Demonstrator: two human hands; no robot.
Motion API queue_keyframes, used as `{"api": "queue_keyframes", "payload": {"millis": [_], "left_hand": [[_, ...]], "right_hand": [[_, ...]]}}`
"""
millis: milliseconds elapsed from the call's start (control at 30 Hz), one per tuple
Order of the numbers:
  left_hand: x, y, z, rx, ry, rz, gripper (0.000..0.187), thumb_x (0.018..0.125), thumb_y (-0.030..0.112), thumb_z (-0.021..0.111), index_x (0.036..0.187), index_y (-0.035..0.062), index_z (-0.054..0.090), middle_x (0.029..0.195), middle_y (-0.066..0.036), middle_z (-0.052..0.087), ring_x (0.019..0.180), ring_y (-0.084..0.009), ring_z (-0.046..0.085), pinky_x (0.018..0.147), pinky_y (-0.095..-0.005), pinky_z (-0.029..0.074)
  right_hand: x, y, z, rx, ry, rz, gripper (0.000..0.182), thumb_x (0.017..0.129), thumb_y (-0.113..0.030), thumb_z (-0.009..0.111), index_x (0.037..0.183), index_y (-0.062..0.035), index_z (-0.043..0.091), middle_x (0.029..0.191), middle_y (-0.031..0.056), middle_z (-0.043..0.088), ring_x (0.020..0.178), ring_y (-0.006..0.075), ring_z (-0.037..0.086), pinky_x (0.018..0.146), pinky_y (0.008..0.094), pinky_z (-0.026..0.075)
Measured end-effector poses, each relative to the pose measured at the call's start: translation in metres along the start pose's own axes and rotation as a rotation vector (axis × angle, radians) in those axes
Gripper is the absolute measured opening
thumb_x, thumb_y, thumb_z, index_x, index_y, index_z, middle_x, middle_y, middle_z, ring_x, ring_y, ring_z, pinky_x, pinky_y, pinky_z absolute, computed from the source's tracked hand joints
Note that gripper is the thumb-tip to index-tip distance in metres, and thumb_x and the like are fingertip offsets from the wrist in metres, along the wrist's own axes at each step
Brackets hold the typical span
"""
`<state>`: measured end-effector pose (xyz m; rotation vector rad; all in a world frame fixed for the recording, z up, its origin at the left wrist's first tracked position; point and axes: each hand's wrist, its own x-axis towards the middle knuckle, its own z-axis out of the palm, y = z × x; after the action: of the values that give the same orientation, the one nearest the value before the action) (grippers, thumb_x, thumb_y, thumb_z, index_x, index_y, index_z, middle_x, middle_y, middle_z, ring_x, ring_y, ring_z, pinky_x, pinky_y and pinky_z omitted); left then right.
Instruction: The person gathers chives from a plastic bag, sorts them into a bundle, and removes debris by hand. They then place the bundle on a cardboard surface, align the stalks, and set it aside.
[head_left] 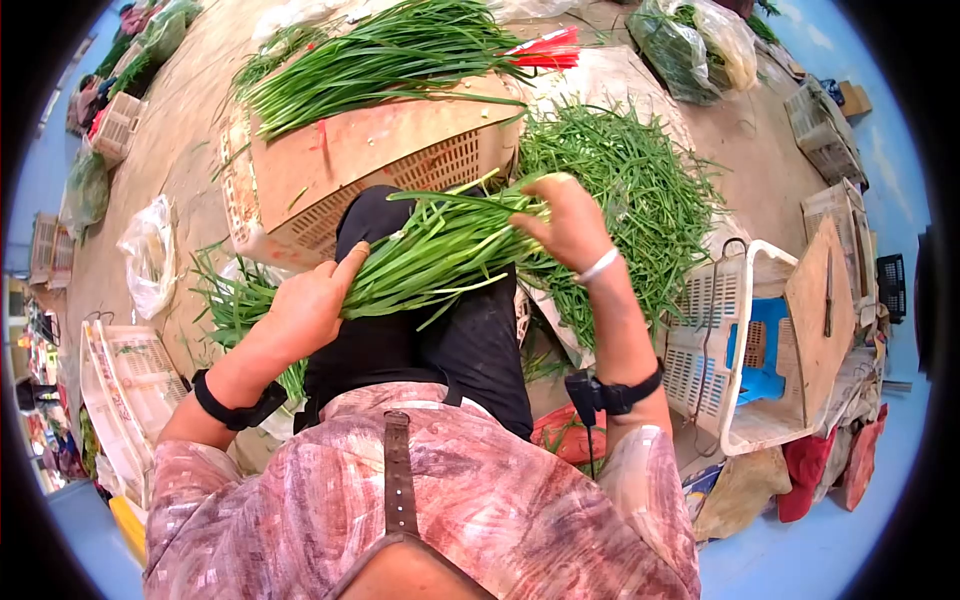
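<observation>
A bunch of garlic chives (430, 255) lies across my lap, over the dark trousers. My left hand (310, 305) is wrapped round its leafy side, with the tips hanging down past the wrist on the left. At the bunch's other end, my right hand (568, 225) curves its thumb and fingers round the stalk ends; the fingertips are partly hidden. Just beyond that hand spreads a big heap of loose green leaves (630, 190). In front of my knees, a thick pile of garlic chives (390, 60) rests on a board (390, 145) over an upturned plastic crate.
Red ties (545, 48) lie at the pile's right end. A white crate (735, 370) with a board leaning on it stands at my right, and another crate (135, 375) at my left. Plastic bags (150, 255) lie on the floor.
</observation>
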<state>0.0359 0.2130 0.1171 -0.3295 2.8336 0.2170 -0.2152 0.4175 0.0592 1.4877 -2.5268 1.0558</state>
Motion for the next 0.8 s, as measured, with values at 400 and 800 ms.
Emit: {"api": "queue_keyframes", "payload": {"millis": [400,800], "left_hand": [[-0.006,-0.004,0.017,0.011,0.013,0.037,0.086,0.058,-0.006,0.056,0.137,0.0099,0.027,0.079,-0.017,0.052,0.065,-0.0373,0.056,0.058,-0.0451,0.046],[-0.005,0.002,0.012,0.141,0.097,0.116,0.075,0.063,-0.001,0.056,0.134,0.0064,0.033,0.075,-0.011,0.05,0.064,-0.0275,0.057,0.056,-0.0373,0.047]], "right_hand": [[-0.019,0.035,0.042,0.37,0.193,0.36,0.006,0.081,-0.008,0.058,0.081,-0.0026,0.056,0.063,0.0109,0.06,0.05,0.0176,0.056,0.048,0.0295,0.044],[0.018,-0.013,0.014,-0.21,-0.165,0.367,0.055,0.073,-0.047,0.066,0.1,0.0001,0.059,0.087,0.0192,0.063,0.078,0.0332,0.062,0.069,0.041,0.049]]}}
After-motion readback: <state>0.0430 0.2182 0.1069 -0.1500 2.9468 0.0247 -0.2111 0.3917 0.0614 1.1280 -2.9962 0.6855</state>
